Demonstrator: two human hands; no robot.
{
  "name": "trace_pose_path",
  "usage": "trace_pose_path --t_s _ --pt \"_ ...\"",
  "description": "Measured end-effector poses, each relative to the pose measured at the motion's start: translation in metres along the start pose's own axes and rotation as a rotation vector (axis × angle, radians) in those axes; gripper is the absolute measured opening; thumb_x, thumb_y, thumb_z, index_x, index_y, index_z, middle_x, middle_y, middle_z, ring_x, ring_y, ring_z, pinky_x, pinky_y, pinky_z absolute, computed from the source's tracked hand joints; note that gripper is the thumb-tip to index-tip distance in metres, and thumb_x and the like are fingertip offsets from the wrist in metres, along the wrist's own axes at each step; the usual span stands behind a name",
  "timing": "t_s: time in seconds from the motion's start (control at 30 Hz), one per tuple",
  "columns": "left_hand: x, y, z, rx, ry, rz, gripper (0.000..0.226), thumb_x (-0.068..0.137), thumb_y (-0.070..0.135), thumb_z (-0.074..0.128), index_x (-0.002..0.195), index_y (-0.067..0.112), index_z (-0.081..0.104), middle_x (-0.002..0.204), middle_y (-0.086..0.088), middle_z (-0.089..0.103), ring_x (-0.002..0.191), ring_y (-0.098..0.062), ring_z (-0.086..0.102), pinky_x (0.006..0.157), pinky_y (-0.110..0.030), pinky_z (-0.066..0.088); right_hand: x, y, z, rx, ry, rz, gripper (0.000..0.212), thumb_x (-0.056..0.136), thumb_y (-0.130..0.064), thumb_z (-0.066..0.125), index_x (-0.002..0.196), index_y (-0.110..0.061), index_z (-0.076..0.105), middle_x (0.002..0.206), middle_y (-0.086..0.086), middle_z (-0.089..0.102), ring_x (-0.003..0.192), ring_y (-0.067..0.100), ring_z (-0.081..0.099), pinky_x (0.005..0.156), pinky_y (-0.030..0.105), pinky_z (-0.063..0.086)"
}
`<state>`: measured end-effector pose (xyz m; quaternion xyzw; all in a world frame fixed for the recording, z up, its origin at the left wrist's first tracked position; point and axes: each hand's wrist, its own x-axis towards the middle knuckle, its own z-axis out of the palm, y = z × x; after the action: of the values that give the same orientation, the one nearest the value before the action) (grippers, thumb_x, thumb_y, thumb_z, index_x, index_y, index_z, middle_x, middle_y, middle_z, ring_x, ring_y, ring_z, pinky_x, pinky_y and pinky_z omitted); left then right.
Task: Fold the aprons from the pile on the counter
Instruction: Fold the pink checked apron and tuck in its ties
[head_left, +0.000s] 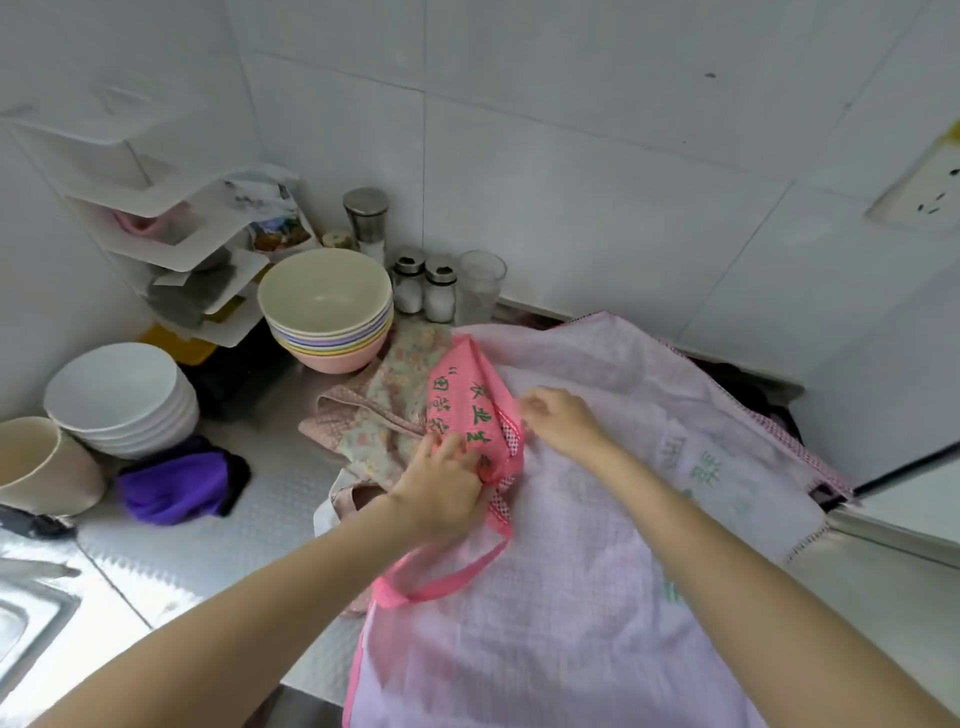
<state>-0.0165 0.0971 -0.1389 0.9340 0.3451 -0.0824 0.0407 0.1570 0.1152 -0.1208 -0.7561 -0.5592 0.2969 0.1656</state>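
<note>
The pink apron (597, 493) is spread wrong side up over the counter (291, 467), its long axis running from the near edge toward the tiled wall, with its top-left corner turned over to the green lettering. That folded flap is pinched by the left hand (441, 488), curled on its lower edge, while the right hand (558, 421), just right of the flap, seems to pinch the cloth, fingers partly hidden. The floral apron (384, 410) lies left of the flap, beside the stacked bowls (327, 312).

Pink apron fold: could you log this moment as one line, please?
left hand grips pink apron | right hand pinches fold | floral apron waiting
</note>
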Motion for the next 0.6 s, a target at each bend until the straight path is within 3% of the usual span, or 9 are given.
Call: trace_pose_path --t_s 0.07,0.1,0.17,0.23,0.3,0.4,0.5,0.57,0.6 --pt "-0.007 -0.017 0.007 -0.109 -0.039 -0.013 0.097 0.067 0.055 -0.012 0.118 0.012 0.06 0.131 -0.003 0.05 0.123 -0.025 0.035 0.105 -0.041 0.024 0.003 -0.016 0.025 0.108 -0.196 0.124 0.038 0.081 -0.052 0.062 0.087 -0.015 0.059 0.094 0.005 0.06 0.087 0.021 0.054 0.071 0.03 0.04" --pt "-0.011 -0.025 0.011 -0.202 -0.077 -0.011 0.094 0.069 0.059 -0.008 0.109 0.013 0.063 0.124 -0.003 0.055 0.119 -0.024 0.039 0.104 -0.038 0.027 0.006 -0.016 0.037 0.101 -0.215 0.2 0.048 0.074 -0.058 0.066 0.094 -0.015 0.059 0.101 0.007 0.06 0.092 0.023 0.056 0.074 0.031 0.042" --pt "-0.021 -0.038 0.015 -0.465 -0.141 -0.059 0.087 0.074 0.067 0.004 0.091 0.01 0.067 0.106 -0.006 0.063 0.106 -0.022 0.05 0.1 -0.03 0.031 0.006 -0.01 0.05 0.013 -0.137 0.331 0.06 0.073 -0.054 0.07 0.113 -0.01 0.059 0.118 0.015 0.059 0.109 0.028 0.056 0.082 0.031 0.044" --pt "-0.032 -0.048 0.021 -0.787 -0.136 -0.23 0.073 0.079 0.067 0.027 0.093 0.008 0.068 0.101 -0.008 0.065 0.1 -0.022 0.057 0.093 -0.024 0.037 0.004 -0.006 0.057 -0.015 -0.102 0.383 0.051 0.076 -0.039 0.074 0.112 -0.006 0.059 0.118 0.016 0.059 0.112 0.027 0.055 0.084 0.029 0.045" --pt "-0.034 -0.052 0.028 -0.835 -0.114 -0.393 0.047 0.087 0.044 0.052 0.117 0.009 0.06 0.117 -0.01 0.061 0.112 -0.023 0.054 0.092 -0.022 0.036 -0.002 -0.008 0.058 0.233 -0.147 0.385 0.024 0.074 -0.022 0.078 0.086 -0.008 0.062 0.094 0.012 0.065 0.09 0.022 0.06 0.074 0.028 0.046" --pt "-0.033 -0.052 0.037 -0.863 -0.157 -0.614 0.063 0.083 0.026 0.066 0.136 0.007 0.037 0.128 -0.009 0.052 0.117 -0.022 0.05 0.09 -0.02 0.037 -0.015 -0.028 0.036 0.814 -0.317 0.299 0.01 0.081 -0.003 0.067 0.078 -0.009 0.06 0.067 0.005 0.068 0.058 0.015 0.063 0.055 0.024 0.051" --pt "-0.03 -0.054 0.041 -0.982 -0.155 -0.652 0.038 0.087 0.013 0.063 0.122 0.003 0.051 0.109 -0.009 0.06 0.104 -0.024 0.057 0.076 -0.018 0.042 -0.027 -0.054 0.001 1.022 -0.435 0.165 0.022 0.089 0.006 0.051 0.072 -0.008 0.051 0.057 0.006 0.066 0.042 0.01 0.059 0.04 0.017 0.048" --pt "-0.03 -0.059 0.041 -0.92 -0.168 -0.613 0.015 0.088 0.012 0.062 0.101 0.005 0.066 0.096 -0.011 0.065 0.095 -0.026 0.059 0.063 -0.014 0.04 -0.028 -0.064 -0.025 1.097 -0.361 0.116 0.028 0.092 0.008 0.043 0.071 -0.011 0.044 0.055 0.007 0.064 0.032 0.003 0.044 0.031 0.013 0.035" --pt "-0.031 -0.061 0.041 -0.871 -0.185 -0.598 0.016 0.087 0.014 0.062 0.098 0.003 0.068 0.097 -0.014 0.067 0.09 -0.024 0.058 0.06 -0.012 0.037 -0.025 -0.061 -0.037 1.165 -0.311 0.105 0.028 0.093 0.008 0.04 0.073 -0.011 0.044 0.055 0.007 0.064 0.03 0.001 0.039 0.03 0.011 0.03"
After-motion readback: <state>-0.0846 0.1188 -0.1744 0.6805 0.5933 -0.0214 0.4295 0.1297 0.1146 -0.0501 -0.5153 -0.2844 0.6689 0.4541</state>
